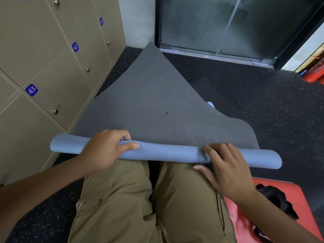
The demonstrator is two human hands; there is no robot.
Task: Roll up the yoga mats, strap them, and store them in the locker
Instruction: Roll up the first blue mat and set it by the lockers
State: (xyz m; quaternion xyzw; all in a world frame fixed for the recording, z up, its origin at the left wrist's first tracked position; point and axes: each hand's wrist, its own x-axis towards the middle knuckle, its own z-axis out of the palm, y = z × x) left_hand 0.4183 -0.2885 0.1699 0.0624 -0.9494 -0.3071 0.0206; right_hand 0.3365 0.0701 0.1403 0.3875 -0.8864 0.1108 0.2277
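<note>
**Mat partly rolled, both hands on the roll**

Yoga mat (pixel 157 102) lies on the floor, grey side up, running from the knees toward the glass door (pixel 228 27). Near end is rolled into a blue tube across the knees. Left hand (pixel 105 149) curls around the roll, thumb on top. Right hand (pixel 226 169) lies on it, fingers spread. Lockers (pixel 43 58) along the left edge. Red mat (pixel 245 216) with a black strap (pixel 275 199) at the right.
</note>
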